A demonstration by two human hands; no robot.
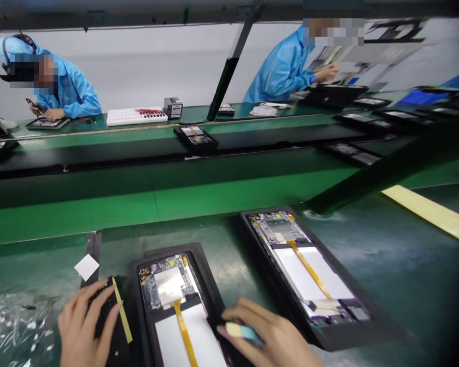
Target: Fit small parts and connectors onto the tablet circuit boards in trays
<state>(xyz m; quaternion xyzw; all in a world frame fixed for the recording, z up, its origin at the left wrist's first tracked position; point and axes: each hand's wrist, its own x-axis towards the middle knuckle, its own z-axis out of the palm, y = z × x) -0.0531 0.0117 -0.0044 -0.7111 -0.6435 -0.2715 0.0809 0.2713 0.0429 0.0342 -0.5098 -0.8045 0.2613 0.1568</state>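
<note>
Resting on a black sheet (pixel 117 351) with a yellow strip at its edge, my left hand (pixel 86 323) has its fingers spread. My right hand (pixel 265 331) is closed around a small yellow and blue tool (pixel 245 332), partly blurred, beside the right edge of the nearer opened device (pixel 169 286). That device lies in a black tray (pixel 210 285) and shows a circuit board, a white battery area and an orange ribbon. A second opened device (pixel 306 267) lies in another black tray to the right.
A white square (pixel 86 267) and clear plastic bags (pixel 15 331) lie at left. Beyond is a conveyor (pixel 137 148) with a device (pixel 196 138). A slanted green post (pixel 382 165) crosses at right, near a yellow strip (pixel 432 211). Two people in blue work across the line.
</note>
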